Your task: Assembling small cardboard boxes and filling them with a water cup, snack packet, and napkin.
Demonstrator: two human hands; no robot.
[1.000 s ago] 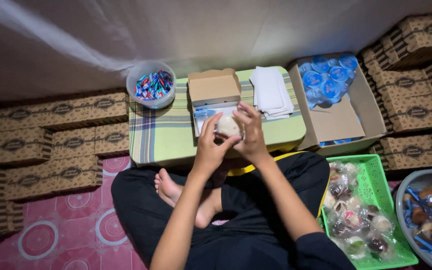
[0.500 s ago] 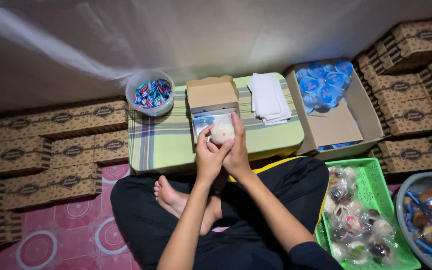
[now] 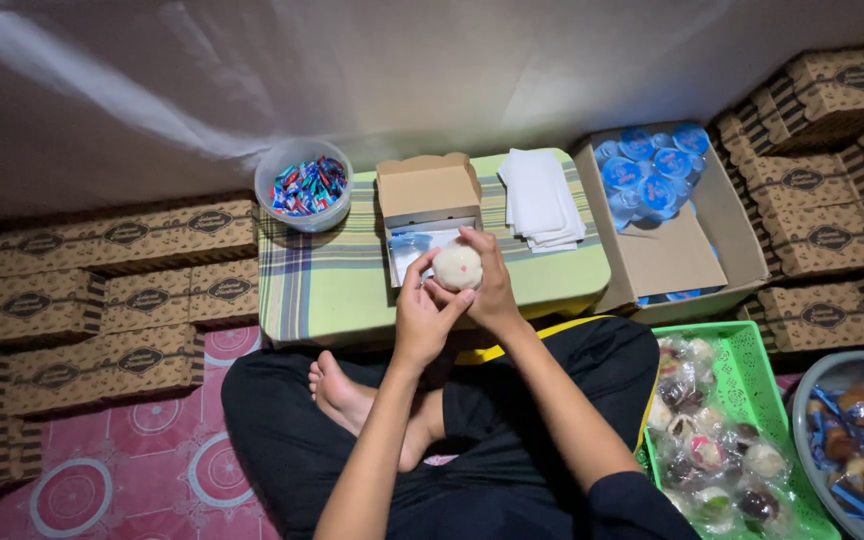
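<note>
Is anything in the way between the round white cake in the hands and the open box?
Nothing visible. Both hands, left hand and right hand, hold the round white cake right over the open box, whose lid stands tipped back.

Round pale cream bun with pink dot, wrapped in clear plastic (image 3: 457, 268), held upright, above open small cardboard box (image 3: 428, 215)

matt brown cardboard box (image 3: 429, 188), glossy clear plastic wrap on pale bun (image 3: 457, 267), woven checked tablecloth (image 3: 322, 270), green plastic basket (image 3: 752, 345)
</note>
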